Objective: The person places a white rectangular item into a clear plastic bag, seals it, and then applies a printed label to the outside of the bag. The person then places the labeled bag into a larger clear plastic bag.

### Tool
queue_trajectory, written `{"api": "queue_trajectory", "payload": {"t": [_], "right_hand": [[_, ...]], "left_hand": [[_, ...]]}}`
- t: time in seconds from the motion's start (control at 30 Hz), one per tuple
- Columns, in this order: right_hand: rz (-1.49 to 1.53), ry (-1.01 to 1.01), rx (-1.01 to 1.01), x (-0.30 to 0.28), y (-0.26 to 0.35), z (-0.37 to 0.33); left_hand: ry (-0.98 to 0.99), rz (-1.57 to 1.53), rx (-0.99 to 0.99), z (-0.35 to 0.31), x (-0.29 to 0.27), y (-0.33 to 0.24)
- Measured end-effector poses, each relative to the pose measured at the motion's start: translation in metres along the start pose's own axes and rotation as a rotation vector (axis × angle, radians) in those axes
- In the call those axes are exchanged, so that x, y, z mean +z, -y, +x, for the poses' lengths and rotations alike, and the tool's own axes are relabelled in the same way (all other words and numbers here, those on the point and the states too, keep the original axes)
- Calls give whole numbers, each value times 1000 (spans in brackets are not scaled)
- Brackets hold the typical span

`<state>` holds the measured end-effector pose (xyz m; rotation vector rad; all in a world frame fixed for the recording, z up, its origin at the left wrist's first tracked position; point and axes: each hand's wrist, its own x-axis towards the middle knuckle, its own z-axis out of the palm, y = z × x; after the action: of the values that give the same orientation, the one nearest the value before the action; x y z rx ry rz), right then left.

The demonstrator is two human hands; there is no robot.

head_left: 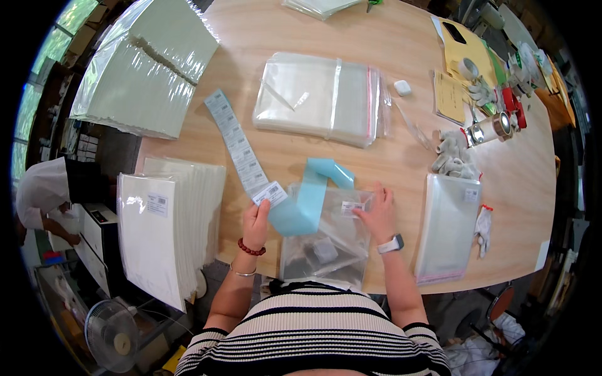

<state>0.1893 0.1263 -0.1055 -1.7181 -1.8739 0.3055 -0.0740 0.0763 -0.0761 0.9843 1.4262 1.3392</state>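
Note:
A strip of printed labels on pale blue backing [233,139] runs from the upper left to my left hand [255,224], which pinches it at a white label [269,194]. The bare blue end of the backing loops and curls across a clear plastic bag [338,260] in front of me. A white label [353,208] lies on the bag's upper right part. The thumb of my right hand [380,219] touches that label's edge, and its other fingers stretch out flat along the bag's right edge.
Stacked clear bags [313,97] lie ahead, and a labelled bag pile [448,225] is at right. White wrapped packs [153,232] stand at left below a large wrapped stack [141,75]. Gloves [453,156], a metal can [489,130] and a tape roll [468,68] sit at right. Another person [47,191] works far left.

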Motion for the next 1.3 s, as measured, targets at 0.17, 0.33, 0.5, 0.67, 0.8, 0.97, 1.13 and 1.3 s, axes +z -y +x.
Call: {"api": "queue_trajectory", "payload": {"t": [0.17, 0.33, 0.5, 0.67, 0.8, 0.97, 1.13, 1.3], "right_hand": [[409, 295, 173, -3, -33, 17], [213, 197, -62, -12, -26, 12], [183, -58, -294, -34, 11, 2], [416, 462, -486, -29, 23, -47], [500, 852, -534, -17, 42, -67], [910, 449, 205, -31, 59, -25], [830, 433, 14, -29, 63, -18], [661, 429, -117, -31, 63, -21]], "left_hand": [[9, -3, 0, 0, -3, -4], [-3, -71, -17, 3, -11, -6], [-86, -19, 98, 4, -13, -18], [-39, 127, 265, 2, -6, -33], [229, 36, 38, -11, 1, -20], [462, -70, -55, -35, 33, 13], [494, -161, -198, -39, 47, 10], [378, -244, -626, -28, 42, 19]]}}
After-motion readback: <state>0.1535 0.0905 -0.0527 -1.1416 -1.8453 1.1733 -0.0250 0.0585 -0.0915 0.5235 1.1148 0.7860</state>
